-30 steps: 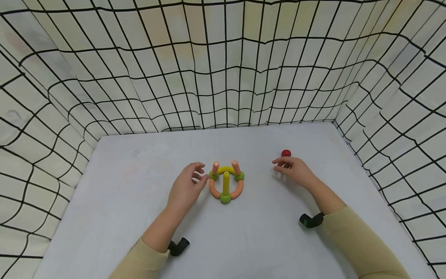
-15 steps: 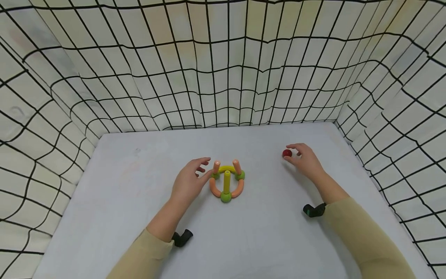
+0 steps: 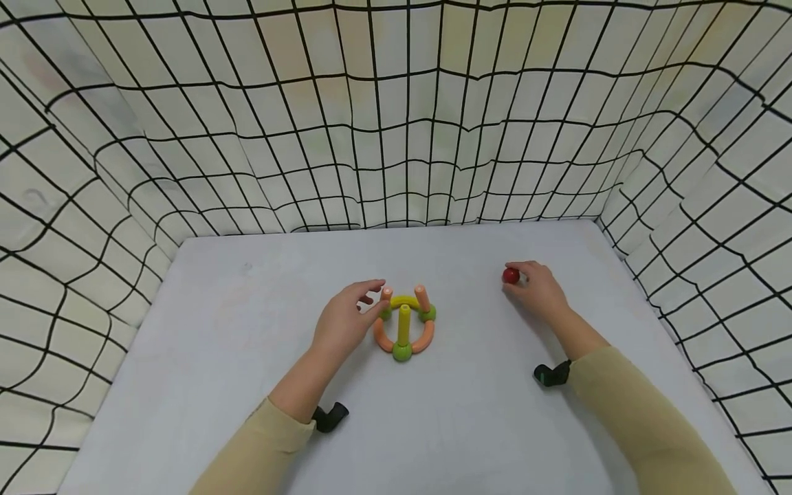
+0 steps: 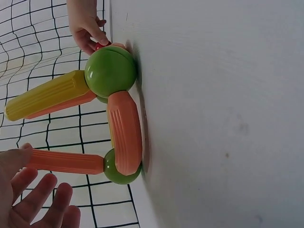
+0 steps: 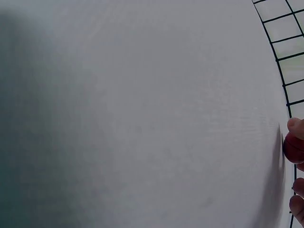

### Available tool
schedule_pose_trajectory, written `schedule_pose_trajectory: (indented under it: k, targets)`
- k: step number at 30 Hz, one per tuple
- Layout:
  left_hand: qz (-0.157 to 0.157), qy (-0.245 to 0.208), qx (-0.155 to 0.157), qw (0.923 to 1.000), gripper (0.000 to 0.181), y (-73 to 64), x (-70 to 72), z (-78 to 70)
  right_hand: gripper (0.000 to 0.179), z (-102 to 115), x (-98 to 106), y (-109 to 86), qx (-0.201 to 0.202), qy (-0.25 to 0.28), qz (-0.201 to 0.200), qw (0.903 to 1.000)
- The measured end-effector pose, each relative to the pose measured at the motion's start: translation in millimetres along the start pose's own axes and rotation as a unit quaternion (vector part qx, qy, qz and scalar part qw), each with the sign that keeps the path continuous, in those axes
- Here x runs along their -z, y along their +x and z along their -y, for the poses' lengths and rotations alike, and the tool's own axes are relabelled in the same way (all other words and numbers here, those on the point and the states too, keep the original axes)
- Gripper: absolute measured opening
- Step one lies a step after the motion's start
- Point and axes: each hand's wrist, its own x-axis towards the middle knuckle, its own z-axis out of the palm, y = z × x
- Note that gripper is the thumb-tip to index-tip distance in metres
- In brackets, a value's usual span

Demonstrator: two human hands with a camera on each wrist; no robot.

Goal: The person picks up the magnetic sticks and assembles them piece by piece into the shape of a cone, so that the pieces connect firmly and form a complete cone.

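Note:
A toy frame stands on the table: green balls (image 3: 402, 352) joined by curved orange sticks (image 4: 125, 133) and a curved yellow one (image 3: 405, 300) in a ring. From the balls rise a yellow stick (image 3: 403, 324) and two orange sticks (image 3: 422, 298). My left hand (image 3: 344, 317) is at the ring's left side, thumb right at the free end of the left upright orange stick (image 4: 66, 161), other fingers spread loosely. Farther right, my right hand (image 3: 540, 289) pinches a red ball (image 3: 510, 276) between thumb and fingers; the right wrist view shows this ball (image 5: 293, 148) at its edge.
The white table (image 3: 470, 412) ends at the back and sides against a black net (image 3: 408, 144) over pale walls. Black wrist cameras (image 3: 332, 417) hang below both sleeves, close over the tabletop.
My right hand has moved out to the red ball and taken hold of it. My left hand has come a little right, up to the left orange stick. The toy frame stands as before.

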Motion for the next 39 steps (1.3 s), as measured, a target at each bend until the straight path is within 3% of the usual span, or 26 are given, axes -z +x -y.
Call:
schedule_pose_trajectory:
  k: [4,12,20,31,39]
  targets:
    - [-0.001,-0.012,0.004,0.9999,0.039,-0.6,-0.5,-2.3,0.046,2,1,-0.3,0.0,-0.011,-0.008,0.9999]
    - [0.005,-0.012,0.006,0.9999,0.038,-0.9,-1.6,-5.1,0.047,0,8,-4.4,-0.039,-0.037,0.001,0.9985]
    - [0.005,-0.008,0.006,0.9999,0.039,-1.5,-2.3,-5.5,0.049,1,13,-5.4,-0.041,-0.042,0.006,0.9983]
    - [-0.005,0.003,-0.017,0.9998,0.035,-3.9,-6.4,-4.0,0.048,8,5,-13.5,-0.047,0.026,0.0,0.9986]
    - [-0.005,0.008,-0.015,0.9998,0.033,-3.5,-10.0,-5.0,0.045,23,0,-18.0,-0.029,0.055,-0.008,0.998]
